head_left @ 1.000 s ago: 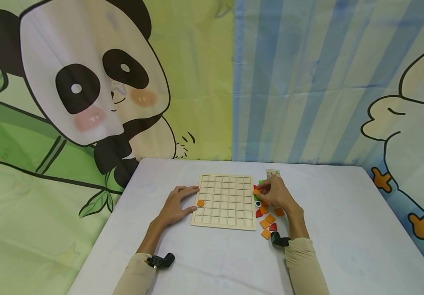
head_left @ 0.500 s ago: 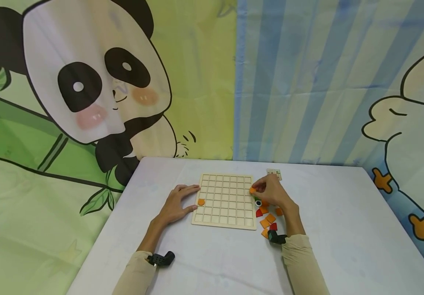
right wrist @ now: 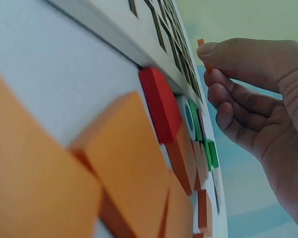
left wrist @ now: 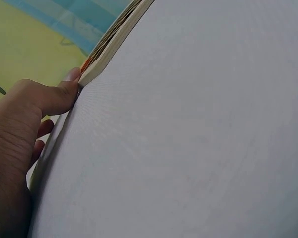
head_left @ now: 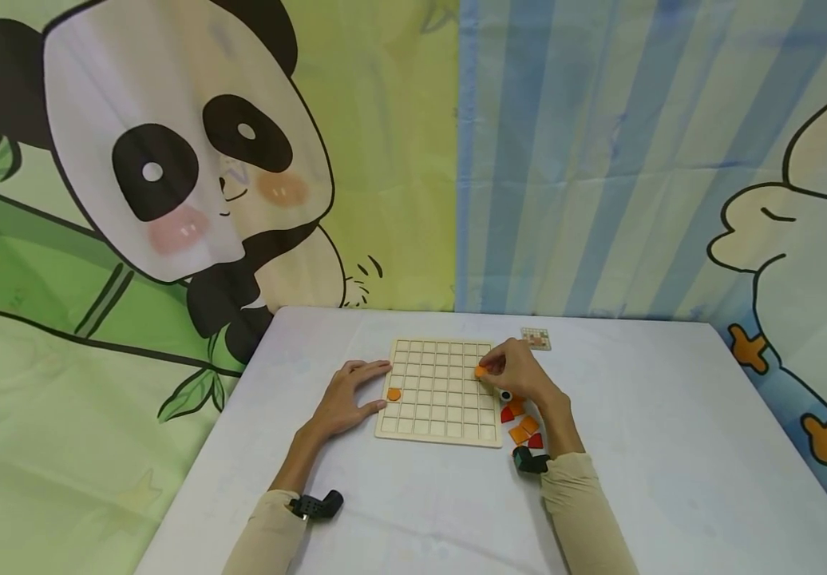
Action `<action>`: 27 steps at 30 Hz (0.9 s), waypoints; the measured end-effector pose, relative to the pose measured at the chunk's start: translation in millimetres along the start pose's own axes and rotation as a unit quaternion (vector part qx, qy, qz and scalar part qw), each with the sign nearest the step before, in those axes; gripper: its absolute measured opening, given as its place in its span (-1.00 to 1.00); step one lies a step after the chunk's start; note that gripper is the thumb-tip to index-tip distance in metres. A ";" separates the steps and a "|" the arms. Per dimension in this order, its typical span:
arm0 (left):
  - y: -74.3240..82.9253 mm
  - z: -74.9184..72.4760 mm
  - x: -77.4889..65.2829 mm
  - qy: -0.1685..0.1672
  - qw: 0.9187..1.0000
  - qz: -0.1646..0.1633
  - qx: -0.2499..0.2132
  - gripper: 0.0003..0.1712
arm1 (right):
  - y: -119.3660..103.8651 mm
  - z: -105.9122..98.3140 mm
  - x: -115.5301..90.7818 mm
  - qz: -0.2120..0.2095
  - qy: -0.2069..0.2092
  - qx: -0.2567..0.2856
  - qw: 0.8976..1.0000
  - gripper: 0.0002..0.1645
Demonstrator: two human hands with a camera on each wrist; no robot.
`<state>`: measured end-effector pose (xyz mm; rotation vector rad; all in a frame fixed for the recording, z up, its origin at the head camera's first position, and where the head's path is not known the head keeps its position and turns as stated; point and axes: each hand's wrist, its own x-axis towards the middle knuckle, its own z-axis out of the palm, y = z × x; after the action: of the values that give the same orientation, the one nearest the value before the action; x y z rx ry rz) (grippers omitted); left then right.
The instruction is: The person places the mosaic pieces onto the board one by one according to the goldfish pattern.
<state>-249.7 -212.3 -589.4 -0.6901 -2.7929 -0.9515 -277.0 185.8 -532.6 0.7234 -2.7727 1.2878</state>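
A pale wooden grid board (head_left: 442, 407) lies on the white table in the head view. My left hand (head_left: 342, 403) is at the board's left side, its thumb and fingers apart and touching the edge. My right hand (head_left: 524, 375) pinches a small orange tile (right wrist: 200, 42) between thumb and fingertips, over the right-hand columns of the grid; the tile's full outline is hidden by the fingers. One orange round-looking piece (head_left: 394, 394) sits in a cell of the leftmost column, close to my left thumb.
Loose orange tiles (head_left: 528, 425), red pieces (head_left: 507, 414) and a white piece with a dark eye (head_left: 505, 396) lie along the board's right edge. Green pieces (right wrist: 213, 153) show in the right wrist view. A small printed card (head_left: 536, 339) lies beyond the right hand.
My right hand has moved left with the orange tile, from above the loose pieces to over the board's right columns. The left hand stays at the board's left edge.
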 end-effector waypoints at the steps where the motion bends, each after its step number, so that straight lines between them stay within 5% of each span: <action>1: 0.2 -0.1 -0.3 0.000 1.000 0.000 0.001 -0.19 | -0.7 1.3 0.7 0.002 -0.001 0.001 1.000 -0.81; 27: 0.3 0.1 -0.4 -0.003 1.000 -0.001 -0.001 -0.18 | -15.1 23.3 15.8 -0.024 -0.019 0.026 0.999 -0.79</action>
<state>-249.2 -212.2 -589.4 -0.6906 -2.7984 -0.9530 -280.6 154.0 -534.2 0.8210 -2.7427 1.3570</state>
